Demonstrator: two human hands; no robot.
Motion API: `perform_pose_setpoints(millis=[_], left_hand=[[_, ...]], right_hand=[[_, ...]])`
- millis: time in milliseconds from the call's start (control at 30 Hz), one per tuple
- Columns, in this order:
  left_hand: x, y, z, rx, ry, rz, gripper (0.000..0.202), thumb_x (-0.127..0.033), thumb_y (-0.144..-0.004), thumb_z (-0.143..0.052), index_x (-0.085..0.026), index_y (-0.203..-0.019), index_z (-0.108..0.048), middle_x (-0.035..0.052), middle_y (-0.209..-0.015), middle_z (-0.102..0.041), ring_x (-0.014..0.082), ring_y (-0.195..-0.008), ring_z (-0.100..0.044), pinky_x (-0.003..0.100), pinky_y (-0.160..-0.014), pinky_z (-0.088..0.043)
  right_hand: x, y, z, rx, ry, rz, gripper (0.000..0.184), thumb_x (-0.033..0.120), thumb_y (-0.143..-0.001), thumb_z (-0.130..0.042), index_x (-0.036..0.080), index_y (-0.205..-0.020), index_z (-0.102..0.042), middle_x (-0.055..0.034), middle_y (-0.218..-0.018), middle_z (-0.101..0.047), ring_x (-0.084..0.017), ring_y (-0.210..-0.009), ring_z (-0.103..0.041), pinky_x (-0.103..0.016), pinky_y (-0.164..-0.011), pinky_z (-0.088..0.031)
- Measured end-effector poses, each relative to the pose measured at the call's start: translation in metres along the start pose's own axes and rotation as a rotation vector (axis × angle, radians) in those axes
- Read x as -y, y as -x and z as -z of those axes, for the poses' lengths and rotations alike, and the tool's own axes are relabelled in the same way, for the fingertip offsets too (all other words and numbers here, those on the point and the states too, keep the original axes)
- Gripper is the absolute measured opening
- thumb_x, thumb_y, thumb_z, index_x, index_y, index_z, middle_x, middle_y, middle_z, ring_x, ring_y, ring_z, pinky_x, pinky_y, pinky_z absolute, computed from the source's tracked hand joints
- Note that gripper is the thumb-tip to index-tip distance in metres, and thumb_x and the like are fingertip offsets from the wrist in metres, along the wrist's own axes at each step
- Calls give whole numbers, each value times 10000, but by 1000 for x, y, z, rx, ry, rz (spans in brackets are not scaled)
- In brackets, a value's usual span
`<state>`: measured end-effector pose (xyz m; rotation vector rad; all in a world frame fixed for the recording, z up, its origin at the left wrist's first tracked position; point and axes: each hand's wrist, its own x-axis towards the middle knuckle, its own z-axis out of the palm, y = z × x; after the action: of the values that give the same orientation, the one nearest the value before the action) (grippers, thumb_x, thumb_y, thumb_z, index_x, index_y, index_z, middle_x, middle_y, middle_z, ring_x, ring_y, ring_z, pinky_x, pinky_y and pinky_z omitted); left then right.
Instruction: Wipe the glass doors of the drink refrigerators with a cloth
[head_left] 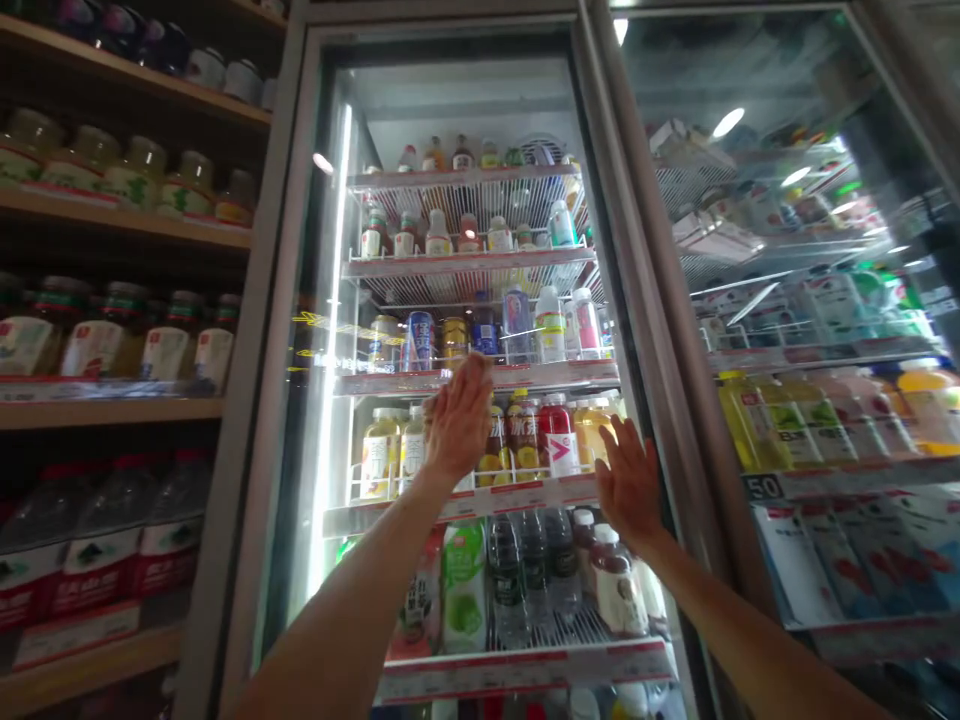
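Observation:
Both hands are raised before a lit drinks fridge with a glass door (311,270). My left hand (459,420) has its fingers stretched upward and holds nothing; it covers part of the row of tea bottles (379,455). My right hand (630,480) is open too, fingers apart, close to the right frame of the door (637,240). Whether either palm touches the glass, I cannot tell. Behind the hands stand a red-labelled bottle (559,440), brown iced tea bottles (523,435) and several cans (420,340) on the shelf above.
Wooden shelves (120,410) at the left carry jars (139,170) and large water bottles (45,545). To the right, a second glass-fronted fridge holds yellow bottles (750,425) and cartons (799,565). Dark bottles (506,575) and a green carton (465,590) occupy a lower shelf.

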<state>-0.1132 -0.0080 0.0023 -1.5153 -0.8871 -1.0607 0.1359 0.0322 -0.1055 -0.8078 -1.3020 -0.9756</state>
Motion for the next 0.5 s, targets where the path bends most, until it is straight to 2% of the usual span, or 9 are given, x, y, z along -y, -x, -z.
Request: perform_pose_setpoints(millis=[33, 100, 200, 267, 300, 333, 400, 433, 500], left_hand=[[-4, -1, 0, 41, -2, -48, 453, -256, -905, -325, -246, -1352, -393, 17, -1492, -283, 203, -1398, -175, 447, -1112, -248], [7, 1, 8, 36, -9, -34, 448, -269, -908, -327, -249, -1350, -396, 19, -1485, -301, 193, -1391, -199, 427, -1115, -249], [55, 15, 27, -126, -27, 181, 479, -283, -908, -320, -203, -1379, -353, 69, -1494, -278, 209, -1388, -210, 431, -1106, -268], [85, 25, 35, -244, -42, 337, 499, -286, -906, -298, -151, -1385, -338, 129, -1495, -251, 273, -1393, -181, 532, -1093, -243], [93, 29, 35, -292, -46, 416, 505, -295, -904, -297, -135, -1381, -341, 153, -1490, -251, 309, -1392, -167, 589, -1079, -218], [95, 31, 33, -323, -48, 479, 511, -302, -900, -300, -124, -1378, -345, 170, -1485, -253, 340, -1389, -155, 632, -1064, -195], [83, 32, 25, -331, -41, 512, 512, -308, -892, -323, -130, -1370, -360, 164, -1485, -255, 349, -1388, -152, 632, -1065, -191], [71, 31, 20, -300, -36, 461, 505, -301, -890, -332, -138, -1367, -368, 149, -1489, -254, 331, -1391, -154, 600, -1078, -204], [44, 27, 12, -182, -31, 242, 477, -277, -895, -335, -176, -1358, -388, 97, -1491, -273, 268, -1397, -168, 506, -1102, -232]], right_hand=[[0, 0, 0, 1, 0, 1, 510, 244, -905, -337, 216, -1412, -286, -103, -1443, -372, -219, -1380, -240, -484, -1094, -217], [0, 0, 1, -2, -5, 3, 495, 245, -906, -337, 208, -1399, -310, -111, -1429, -391, -219, -1378, -246, -484, -1088, -227], [1, 0, 0, -6, -10, -5, 491, 242, -904, -344, 202, -1393, -321, -112, -1431, -390, -215, -1381, -238, -478, -1092, -220], [2, -1, -1, -12, -7, -5, 504, 239, -902, -350, 208, -1403, -301, -104, -1441, -376, -211, -1384, -229, -473, -1100, -206], [2, -1, -1, -15, -3, -6, 513, 238, -901, -353, 212, -1410, -288, -99, -1446, -368, -210, -1385, -225, -471, -1102, -201], [2, -1, -2, -17, 1, -5, 522, 238, -900, -354, 216, -1416, -275, -96, -1451, -361, -211, -1386, -224, -471, -1103, -198], [2, 0, -2, -18, 7, -2, 531, 239, -900, -353, 221, -1423, -260, -94, -1452, -359, -216, -1382, -233, -472, -1099, -205], [1, 0, -2, -20, 8, -1, 533, 240, -900, -351, 223, -1424, -258, -94, -1451, -362, -219, -1379, -241, -473, -1097, -209], [0, 1, -2, -19, 3, 2, 536, 241, -900, -347, 230, -1427, -253, -90, -1449, -365, -221, -1374, -255, -475, -1094, -216]])
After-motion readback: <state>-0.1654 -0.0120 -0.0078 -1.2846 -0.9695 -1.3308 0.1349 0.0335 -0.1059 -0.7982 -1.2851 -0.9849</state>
